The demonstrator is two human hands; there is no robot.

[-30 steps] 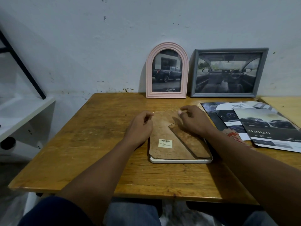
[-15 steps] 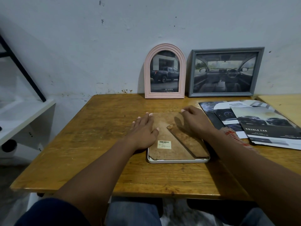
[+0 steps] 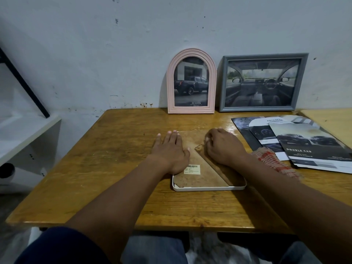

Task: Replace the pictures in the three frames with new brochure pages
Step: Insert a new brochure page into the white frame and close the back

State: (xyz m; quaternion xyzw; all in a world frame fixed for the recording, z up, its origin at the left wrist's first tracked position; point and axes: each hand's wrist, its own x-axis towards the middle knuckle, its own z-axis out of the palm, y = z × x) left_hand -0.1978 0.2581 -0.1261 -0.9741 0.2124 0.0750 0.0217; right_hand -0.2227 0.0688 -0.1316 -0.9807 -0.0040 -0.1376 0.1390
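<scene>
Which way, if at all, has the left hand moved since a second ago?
Yes. The left hand has flattened out and shifted slightly right, its heel now reaching the barcode label on the face-down frame.

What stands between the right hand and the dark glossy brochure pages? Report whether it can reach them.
Probably yes. The right hand sits on the face-down white frame's brown backing; the dark glossy brochure pages lie flat just right of it, nothing standing between.
</scene>
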